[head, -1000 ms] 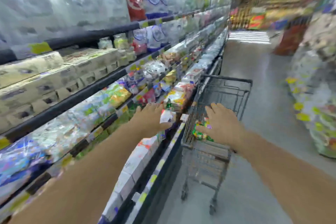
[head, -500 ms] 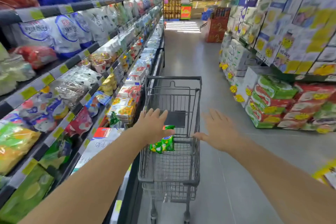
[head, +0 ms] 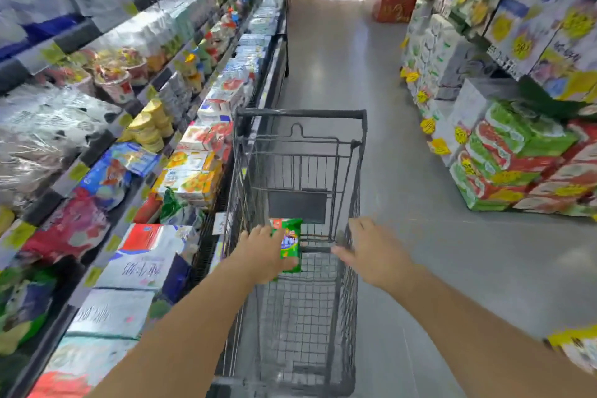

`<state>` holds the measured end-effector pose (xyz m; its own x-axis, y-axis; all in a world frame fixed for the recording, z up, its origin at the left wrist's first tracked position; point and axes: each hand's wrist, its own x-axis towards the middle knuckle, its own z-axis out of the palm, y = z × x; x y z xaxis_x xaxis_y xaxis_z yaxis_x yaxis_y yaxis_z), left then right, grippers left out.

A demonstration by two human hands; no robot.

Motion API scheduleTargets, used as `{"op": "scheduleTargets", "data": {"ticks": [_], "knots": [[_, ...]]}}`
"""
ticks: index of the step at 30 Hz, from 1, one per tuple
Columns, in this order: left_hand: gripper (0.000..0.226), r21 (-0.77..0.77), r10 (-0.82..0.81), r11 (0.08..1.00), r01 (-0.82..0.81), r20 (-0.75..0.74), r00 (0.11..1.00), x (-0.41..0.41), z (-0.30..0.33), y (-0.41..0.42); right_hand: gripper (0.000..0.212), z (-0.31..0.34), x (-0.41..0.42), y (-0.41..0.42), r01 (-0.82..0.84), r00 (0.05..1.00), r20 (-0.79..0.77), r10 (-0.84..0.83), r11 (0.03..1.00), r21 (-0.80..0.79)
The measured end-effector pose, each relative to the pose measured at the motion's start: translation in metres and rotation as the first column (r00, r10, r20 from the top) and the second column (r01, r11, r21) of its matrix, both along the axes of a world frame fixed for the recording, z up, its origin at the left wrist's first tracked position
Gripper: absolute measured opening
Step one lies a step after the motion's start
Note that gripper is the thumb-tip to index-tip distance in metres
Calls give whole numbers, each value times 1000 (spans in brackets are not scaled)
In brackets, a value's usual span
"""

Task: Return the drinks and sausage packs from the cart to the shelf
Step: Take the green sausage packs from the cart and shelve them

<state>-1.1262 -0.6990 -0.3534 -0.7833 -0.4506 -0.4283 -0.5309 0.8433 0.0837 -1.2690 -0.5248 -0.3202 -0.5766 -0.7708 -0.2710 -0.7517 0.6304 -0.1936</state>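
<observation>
One green pack (head: 289,244) — left hand (head: 263,254) holding, cart (head: 300,113)

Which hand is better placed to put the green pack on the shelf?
Left. The left hand already holds the green plastic pack and is nearer the shelf; the right hand is open by the cart's right side.

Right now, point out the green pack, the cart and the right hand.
Green pack (head: 289,244), head view, on its printed front.
Cart (head: 300,114), head view, on the far top rim.
Right hand (head: 371,252), head view, on the back of the hand.
</observation>
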Motion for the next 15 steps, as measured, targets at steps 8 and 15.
{"op": "scheduleTargets", "data": {"ticks": [8, 15], "knots": [[81, 109, 229, 964, -242, 121, 966, -41, -122, -58, 51, -134, -66, -88, -138, 988, 88, 129, 984, 109], [72, 206, 390, 891, -405, 112, 914, -70, -270, -107, 60, -278, -87, -157, -32, 963, 268, -7, 989, 141]]}}
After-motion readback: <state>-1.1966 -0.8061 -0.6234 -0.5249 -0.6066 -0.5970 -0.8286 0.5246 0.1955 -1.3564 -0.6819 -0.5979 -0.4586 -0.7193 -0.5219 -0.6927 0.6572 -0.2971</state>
